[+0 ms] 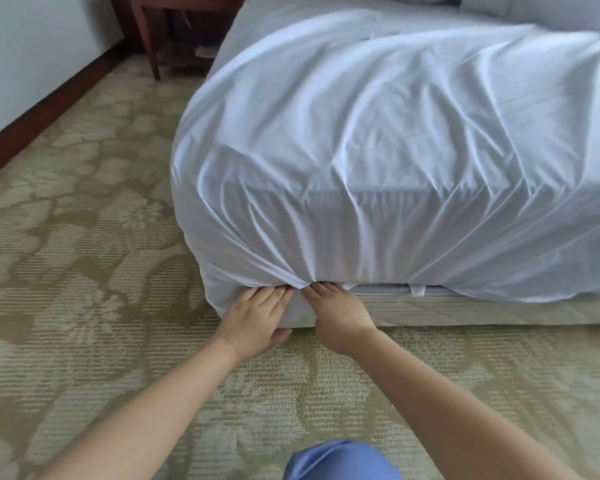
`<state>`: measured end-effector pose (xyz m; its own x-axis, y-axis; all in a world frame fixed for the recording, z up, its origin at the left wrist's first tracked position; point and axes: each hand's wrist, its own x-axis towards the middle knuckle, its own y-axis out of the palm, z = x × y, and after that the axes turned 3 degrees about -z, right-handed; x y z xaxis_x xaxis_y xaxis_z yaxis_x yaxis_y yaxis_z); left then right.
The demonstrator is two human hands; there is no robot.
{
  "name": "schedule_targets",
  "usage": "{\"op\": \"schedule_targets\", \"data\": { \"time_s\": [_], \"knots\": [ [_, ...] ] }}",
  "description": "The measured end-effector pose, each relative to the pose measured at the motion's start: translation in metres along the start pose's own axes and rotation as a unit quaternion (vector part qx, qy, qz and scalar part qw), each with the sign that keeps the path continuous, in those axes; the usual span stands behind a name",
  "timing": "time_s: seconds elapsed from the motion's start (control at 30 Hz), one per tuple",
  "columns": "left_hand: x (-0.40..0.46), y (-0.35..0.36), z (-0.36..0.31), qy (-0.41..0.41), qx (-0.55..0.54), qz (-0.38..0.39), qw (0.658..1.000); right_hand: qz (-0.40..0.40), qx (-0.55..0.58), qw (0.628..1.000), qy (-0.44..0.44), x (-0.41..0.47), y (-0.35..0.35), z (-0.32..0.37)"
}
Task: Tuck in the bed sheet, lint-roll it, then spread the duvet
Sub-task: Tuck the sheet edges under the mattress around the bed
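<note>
A white bed sheet [378,161] drapes over the mattress corner, wrinkled and gathered into folds at the lower edge. My left hand [257,317] and my right hand [336,313] sit side by side at the bottom of the mattress corner, fingers straight and pushed under the gathered sheet edge, fingertips hidden in the fold. To the right, the sheet hangs loose over the bed base [465,311], with a strip of mattress edge [381,289] showing. A folded white duvet or pillows [534,8] lie at the far end of the bed. No lint roller is visible.
Patterned beige carpet [84,254] covers the floor around the bed. A dark wooden nightstand [167,29] stands by the wall at the far left, beside a dark baseboard [42,109]. My blue-clad knee [340,459] shows at the bottom.
</note>
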<state>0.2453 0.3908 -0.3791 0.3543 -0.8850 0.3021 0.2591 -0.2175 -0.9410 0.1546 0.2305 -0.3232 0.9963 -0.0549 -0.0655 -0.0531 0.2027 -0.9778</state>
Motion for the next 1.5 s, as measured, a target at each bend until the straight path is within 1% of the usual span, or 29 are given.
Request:
{"op": "schedule_targets", "data": {
  "time_s": [0.07, 0.17, 0.23, 0.33, 0.4, 0.47, 0.53, 0.57, 0.63, 0.73, 0.87, 0.93, 1.0, 1.07, 1.13, 1.2, 1.3, 1.37, 1.5],
  "knots": [
    [-0.001, 0.0, -0.002, -0.002, 0.003, -0.017, 1.0, -0.027, 0.012, 1.0, -0.009, -0.006, -0.002, -0.001],
    [-0.001, -0.003, -0.004, 0.004, 0.0, -0.031, 1.0, -0.028, -0.013, 1.0, -0.006, -0.016, -0.004, -0.003],
    [0.001, -0.005, -0.001, 0.023, -0.009, -0.058, 0.998, 0.008, -0.046, 0.999, 0.019, -0.022, -0.006, -0.006],
    [0.009, -0.008, 0.01, 0.06, -0.015, -0.081, 0.995, 0.091, -0.082, 0.991, 0.054, -0.026, -0.011, -0.008],
    [0.015, -0.008, 0.015, 0.07, -0.015, -0.084, 0.994, 0.101, -0.111, 0.987, 0.055, -0.024, -0.01, -0.004],
    [0.017, -0.006, 0.015, 0.064, -0.032, -0.093, 0.993, 0.065, -0.129, 0.988, 0.052, -0.021, -0.007, 0.0],
    [0.018, -0.003, 0.014, 0.056, -0.045, -0.125, 0.99, 0.034, -0.133, 0.99, 0.035, -0.017, 0.001, -0.001],
    [0.019, -0.001, 0.014, 0.058, -0.049, -0.141, 0.987, 0.025, -0.125, 0.992, 0.023, -0.018, 0.006, -0.005],
    [0.021, 0.004, 0.016, 0.066, -0.047, -0.166, 0.983, -0.021, -0.123, 0.992, -0.026, -0.021, 0.016, -0.013],
    [0.023, 0.007, 0.017, 0.068, -0.031, -0.184, 0.98, -0.079, -0.114, 0.988, -0.062, -0.025, 0.031, -0.022],
    [0.023, 0.008, 0.014, 0.049, -0.009, -0.203, 0.978, -0.107, -0.129, 0.985, -0.048, -0.027, 0.041, -0.029],
    [0.024, 0.009, 0.01, 0.022, -0.016, -0.201, 0.979, -0.13, -0.108, 0.985, -0.033, -0.029, 0.044, -0.03],
    [0.024, 0.01, 0.006, -0.005, -0.019, -0.199, 0.98, -0.163, -0.091, 0.982, -0.01, -0.034, 0.045, -0.028],
    [0.026, 0.01, 0.002, -0.022, -0.011, -0.195, 0.98, -0.185, -0.075, 0.979, 0.032, -0.036, 0.048, -0.029],
    [0.027, 0.008, 0.0, -0.033, -0.001, -0.187, 0.982, -0.185, -0.048, 0.978, 0.081, -0.039, 0.048, -0.034],
    [0.028, 0.005, -0.002, -0.043, 0.0, -0.182, 0.982, -0.165, -0.066, 0.98, 0.094, -0.043, 0.048, -0.041],
    [0.028, 0.002, -0.006, -0.051, -0.012, -0.184, 0.982, -0.152, -0.122, 0.979, 0.053, -0.046, 0.051, -0.045],
    [0.025, 0.0, -0.009, -0.054, -0.016, -0.192, 0.98, -0.148, -0.121, 0.981, 0.031, -0.041, 0.053, -0.041],
    [0.017, -0.004, -0.009, -0.033, -0.021, -0.215, 0.976, -0.161, -0.099, 0.982, 0.028, -0.035, 0.056, -0.032]
  ]
}}
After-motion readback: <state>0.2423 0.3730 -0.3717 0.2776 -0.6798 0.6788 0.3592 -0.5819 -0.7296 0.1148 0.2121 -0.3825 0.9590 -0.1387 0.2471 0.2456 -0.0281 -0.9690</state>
